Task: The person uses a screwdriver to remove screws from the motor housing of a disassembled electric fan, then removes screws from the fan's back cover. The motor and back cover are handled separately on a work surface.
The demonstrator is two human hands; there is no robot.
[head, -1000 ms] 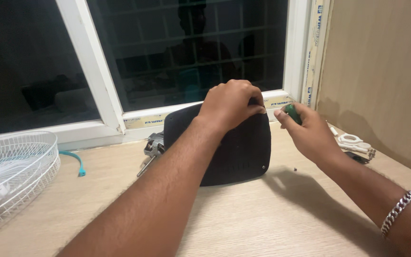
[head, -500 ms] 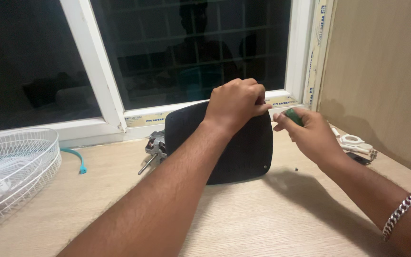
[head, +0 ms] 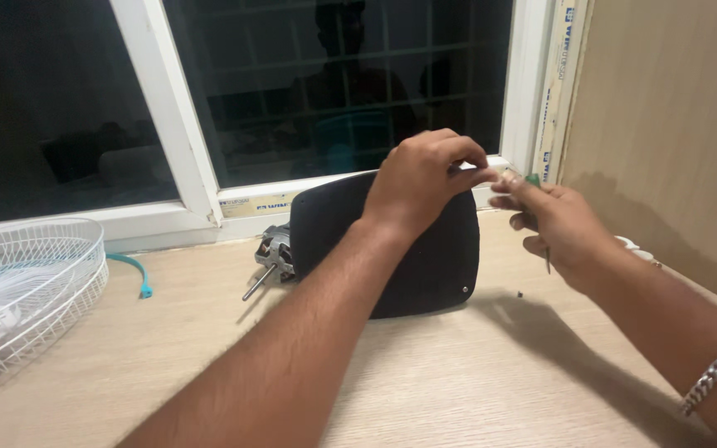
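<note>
Both hands are meeting above the top right corner of the black rounded-square plastic cover (head: 408,265), which is standing on edge on the pale wood-grain tabletop (head: 458,382). I am seeing my left hand (head: 425,178) curled over that upper edge, thumb and forefinger pinched together on something too small to make out. My right hand (head: 562,228) is closing around a green-handled screwdriver (head: 533,180), its thin shaft showing below the palm, fingertips almost touching those of the left.

Behind the cover, on its left, a grey metal motor with a protruding shaft (head: 269,257) is sitting just beside it. A tiny dark speck (head: 519,294), maybe a screw, is lying near the lower right corner. Open tabletop is stretching in front of the cover and between my forearms, giving room to move toward me. Well to the left, a white wire fan guard (head: 26,282) is resting at the table's edge, with a teal strap (head: 132,270) near it. A white-framed window (head: 184,166) with dark panes is running along the back, and a beige wall panel (head: 665,133) is closing in the right side
</note>
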